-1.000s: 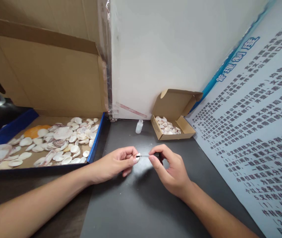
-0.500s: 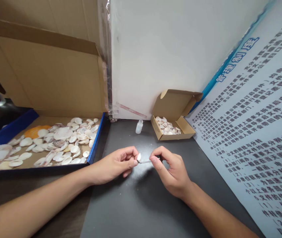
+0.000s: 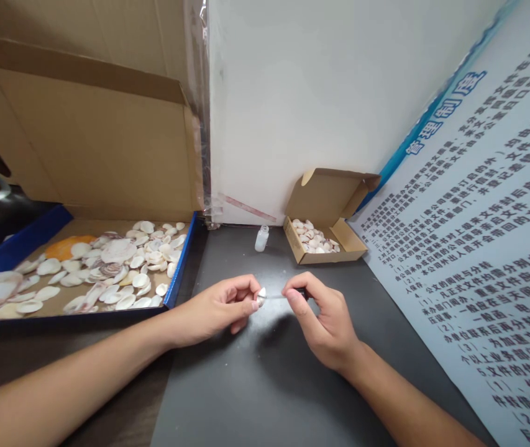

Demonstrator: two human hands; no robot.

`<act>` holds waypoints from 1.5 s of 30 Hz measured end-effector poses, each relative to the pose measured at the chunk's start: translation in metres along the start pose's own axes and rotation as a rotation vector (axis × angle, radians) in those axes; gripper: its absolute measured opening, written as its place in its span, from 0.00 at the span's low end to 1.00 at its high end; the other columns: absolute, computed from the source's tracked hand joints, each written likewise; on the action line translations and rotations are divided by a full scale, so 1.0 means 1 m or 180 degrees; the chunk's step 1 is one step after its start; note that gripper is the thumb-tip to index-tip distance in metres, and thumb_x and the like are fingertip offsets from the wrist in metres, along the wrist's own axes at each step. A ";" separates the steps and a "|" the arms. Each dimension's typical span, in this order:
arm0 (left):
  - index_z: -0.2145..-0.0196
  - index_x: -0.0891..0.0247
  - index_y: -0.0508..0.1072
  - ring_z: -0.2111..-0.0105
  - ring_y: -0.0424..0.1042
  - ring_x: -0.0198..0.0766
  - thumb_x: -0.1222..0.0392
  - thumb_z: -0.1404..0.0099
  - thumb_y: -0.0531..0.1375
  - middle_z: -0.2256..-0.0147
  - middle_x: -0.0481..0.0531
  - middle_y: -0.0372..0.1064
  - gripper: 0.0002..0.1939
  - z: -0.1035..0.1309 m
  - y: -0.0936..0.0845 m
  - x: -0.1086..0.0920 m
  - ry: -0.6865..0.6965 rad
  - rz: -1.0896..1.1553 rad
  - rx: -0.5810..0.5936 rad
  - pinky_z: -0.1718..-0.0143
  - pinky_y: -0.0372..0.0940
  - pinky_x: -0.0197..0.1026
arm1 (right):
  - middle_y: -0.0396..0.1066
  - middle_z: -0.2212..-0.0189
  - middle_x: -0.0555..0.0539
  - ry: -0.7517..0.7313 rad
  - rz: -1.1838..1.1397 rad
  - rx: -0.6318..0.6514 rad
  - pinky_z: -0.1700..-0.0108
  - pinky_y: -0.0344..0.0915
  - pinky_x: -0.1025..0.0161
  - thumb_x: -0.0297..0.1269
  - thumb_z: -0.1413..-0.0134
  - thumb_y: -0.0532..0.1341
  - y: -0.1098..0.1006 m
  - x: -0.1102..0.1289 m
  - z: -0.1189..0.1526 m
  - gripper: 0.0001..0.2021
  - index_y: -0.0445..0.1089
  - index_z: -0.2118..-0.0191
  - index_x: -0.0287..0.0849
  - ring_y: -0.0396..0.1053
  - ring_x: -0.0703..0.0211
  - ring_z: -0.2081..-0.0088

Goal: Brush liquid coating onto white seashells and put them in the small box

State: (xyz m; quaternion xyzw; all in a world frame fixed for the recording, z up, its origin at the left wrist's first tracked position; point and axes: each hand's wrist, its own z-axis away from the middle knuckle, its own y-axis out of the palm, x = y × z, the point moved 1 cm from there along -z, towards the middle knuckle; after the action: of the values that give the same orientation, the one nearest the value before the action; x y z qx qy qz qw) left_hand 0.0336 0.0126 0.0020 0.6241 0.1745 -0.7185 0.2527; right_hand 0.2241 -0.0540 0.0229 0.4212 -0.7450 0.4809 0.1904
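My left hand (image 3: 234, 304) is closed, pinching a small white seashell (image 3: 261, 293) between thumb and fingertips. In my right hand (image 3: 318, 316) is a thin brush (image 3: 274, 296) with a pale stem and a dark handle end, mostly covered by the fingers. The brush points left, its tip at the shell; whether it touches is too small to tell. Beyond the hands, a small translucent bottle (image 3: 261, 238) stands upright with no cap on it.
At left, an open blue-edged cardboard box (image 3: 181, 261) holds many loose shells (image 3: 118, 251). A smaller open cardboard box (image 3: 351, 245) at the back right holds small shells (image 3: 314, 238). A white panel (image 3: 292, 112) rises behind the dark tabletop (image 3: 227, 397); a printed poster (image 3: 479, 248) leans at right.
The brush has shifted slightly upward against the shell, with my right hand moving a little. My left hand stays nearly still, and the shell looks slightly turned.
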 end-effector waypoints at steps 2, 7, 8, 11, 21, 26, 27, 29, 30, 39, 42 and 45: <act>0.65 0.61 0.62 0.79 0.55 0.28 0.48 0.34 0.58 0.78 0.39 0.55 0.14 0.000 0.000 0.000 0.0006 0.0006 -0.0010 0.75 0.49 0.35 | 0.62 0.79 0.54 -0.0004 0.0011 0.0049 0.73 0.58 0.68 0.35 0.35 0.53 0.000 0.000 0.000 0.08 0.66 0.67 0.43 0.59 0.65 0.77; 0.65 0.61 0.62 0.79 0.55 0.29 0.48 0.33 0.57 0.78 0.39 0.55 0.13 0.000 0.000 0.000 -0.0007 0.0008 -0.0007 0.75 0.48 0.35 | 0.65 0.77 0.54 -0.0052 0.0059 -0.0096 0.74 0.59 0.68 0.34 0.37 0.57 0.001 -0.001 0.000 0.06 0.66 0.67 0.43 0.60 0.66 0.78; 0.65 0.61 0.62 0.79 0.55 0.29 0.49 0.33 0.57 0.78 0.39 0.55 0.13 0.000 0.000 0.000 -0.0006 -0.0007 0.0000 0.75 0.48 0.35 | 0.65 0.77 0.54 -0.0065 0.0098 -0.0154 0.74 0.59 0.68 0.34 0.38 0.58 0.002 -0.001 -0.001 0.05 0.67 0.67 0.43 0.60 0.66 0.78; 0.65 0.61 0.62 0.78 0.55 0.29 0.50 0.32 0.57 0.78 0.39 0.55 0.12 0.001 -0.001 0.000 0.0012 -0.0025 0.0041 0.74 0.48 0.35 | 0.66 0.77 0.54 -0.0094 0.0159 -0.0283 0.74 0.59 0.68 0.33 0.38 0.58 0.001 0.000 -0.001 0.05 0.67 0.67 0.43 0.59 0.66 0.78; 0.65 0.61 0.62 0.78 0.54 0.28 0.49 0.33 0.58 0.77 0.39 0.55 0.13 0.001 0.000 0.000 0.0026 0.0009 0.0099 0.74 0.49 0.35 | 0.65 0.78 0.54 -0.0142 0.0100 -0.0199 0.75 0.58 0.68 0.33 0.38 0.58 0.000 0.001 0.000 0.05 0.67 0.67 0.43 0.59 0.66 0.79; 0.66 0.61 0.63 0.78 0.55 0.29 0.52 0.34 0.58 0.78 0.40 0.56 0.11 0.001 -0.001 -0.001 -0.0019 0.0047 0.0070 0.74 0.49 0.35 | 0.63 0.78 0.55 -0.0190 -0.0013 -0.0176 0.73 0.59 0.69 0.32 0.36 0.55 -0.002 0.002 -0.001 0.07 0.66 0.67 0.43 0.59 0.67 0.78; 0.67 0.61 0.63 0.78 0.56 0.29 0.53 0.34 0.58 0.78 0.40 0.56 0.10 0.002 -0.001 -0.002 -0.0030 0.0068 0.0060 0.74 0.49 0.35 | 0.63 0.78 0.55 -0.0219 -0.0051 -0.0109 0.73 0.59 0.69 0.32 0.36 0.55 -0.002 0.002 0.000 0.07 0.66 0.66 0.43 0.59 0.67 0.78; 0.68 0.61 0.63 0.78 0.57 0.29 0.54 0.35 0.59 0.78 0.40 0.57 0.10 0.002 -0.001 -0.003 -0.0043 0.0105 0.0051 0.74 0.49 0.35 | 0.63 0.78 0.55 -0.0237 -0.0072 -0.0014 0.73 0.59 0.69 0.32 0.36 0.55 -0.001 0.001 0.000 0.06 0.67 0.66 0.43 0.60 0.67 0.78; 0.69 0.62 0.63 0.78 0.57 0.29 0.55 0.35 0.58 0.79 0.40 0.57 0.10 0.002 -0.001 -0.004 -0.0054 0.0115 0.0049 0.74 0.49 0.35 | 0.64 0.78 0.55 -0.0214 -0.0059 -0.0006 0.73 0.59 0.69 0.33 0.37 0.56 -0.001 0.001 0.000 0.06 0.67 0.66 0.43 0.60 0.66 0.78; 0.70 0.61 0.62 0.79 0.57 0.29 0.52 0.36 0.58 0.79 0.41 0.56 0.12 0.001 -0.001 0.001 -0.0048 0.0125 -0.0019 0.75 0.49 0.35 | 0.65 0.77 0.54 -0.0248 -0.0061 -0.0104 0.74 0.59 0.68 0.32 0.36 0.54 -0.002 0.002 0.000 0.06 0.67 0.65 0.43 0.60 0.66 0.78; 0.70 0.61 0.61 0.79 0.57 0.29 0.49 0.36 0.59 0.78 0.40 0.55 0.15 0.001 -0.001 0.000 -0.0010 0.0089 -0.0020 0.75 0.50 0.35 | 0.65 0.77 0.54 -0.0177 -0.0002 -0.0023 0.74 0.59 0.68 0.34 0.38 0.57 -0.001 0.001 0.000 0.05 0.67 0.66 0.43 0.60 0.66 0.78; 0.70 0.61 0.61 0.79 0.57 0.29 0.47 0.35 0.59 0.79 0.40 0.55 0.16 0.002 0.000 -0.001 -0.0004 0.0007 -0.0016 0.74 0.50 0.35 | 0.65 0.78 0.54 -0.0069 0.0078 -0.0158 0.75 0.59 0.68 0.34 0.39 0.58 0.000 0.000 -0.001 0.05 0.66 0.68 0.43 0.59 0.66 0.79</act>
State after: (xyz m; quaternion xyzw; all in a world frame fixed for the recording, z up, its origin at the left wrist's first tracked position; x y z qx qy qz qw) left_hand 0.0321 0.0119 0.0032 0.6232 0.1754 -0.7181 0.2552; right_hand 0.2241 -0.0533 0.0239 0.4124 -0.7639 0.4599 0.1868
